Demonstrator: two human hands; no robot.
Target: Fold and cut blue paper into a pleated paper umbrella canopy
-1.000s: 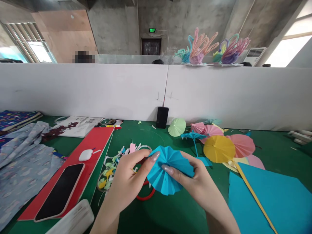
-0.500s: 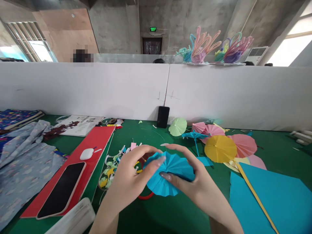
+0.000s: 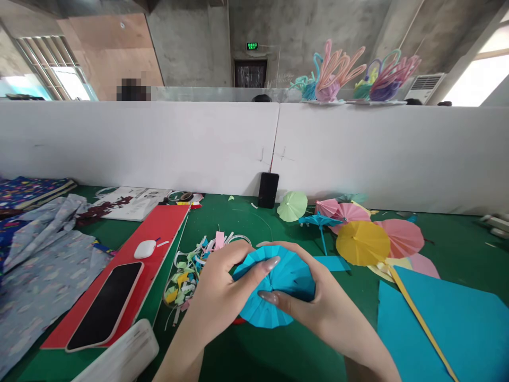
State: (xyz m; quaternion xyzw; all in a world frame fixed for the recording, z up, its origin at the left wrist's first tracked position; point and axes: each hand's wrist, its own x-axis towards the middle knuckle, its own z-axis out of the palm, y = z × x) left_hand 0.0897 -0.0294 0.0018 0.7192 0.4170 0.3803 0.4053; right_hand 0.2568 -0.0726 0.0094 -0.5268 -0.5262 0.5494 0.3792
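Note:
Between my two hands is a round, pleated blue paper fan disc (image 3: 269,314), spread into a circle and tipped toward me. My left hand (image 3: 226,286) grips its left side, thumb pressed on the pleats near the centre. My right hand (image 3: 314,297) closes round the right side, its thumb lying just below the other one; the fingers behind the paper are mostly hidden. Something red shows partly under the disc. Beyond my right hand lies a blue paper strip (image 3: 333,263), and a small blue paper umbrella (image 3: 321,222) stands farther back.
Paper scraps in a tray (image 3: 186,281) sit left of my hands. A phone (image 3: 106,305) lies on a red board (image 3: 159,225). Yellow (image 3: 362,243), pink and green paper umbrellas stand to the right, near blue sheets (image 3: 449,318). A black phone (image 3: 269,190) leans against the white partition (image 3: 159,143).
The blue disc has opened out flatter and rounder, facing me more. My left thumb has shifted up and right across the pleats. Both hands still hold it.

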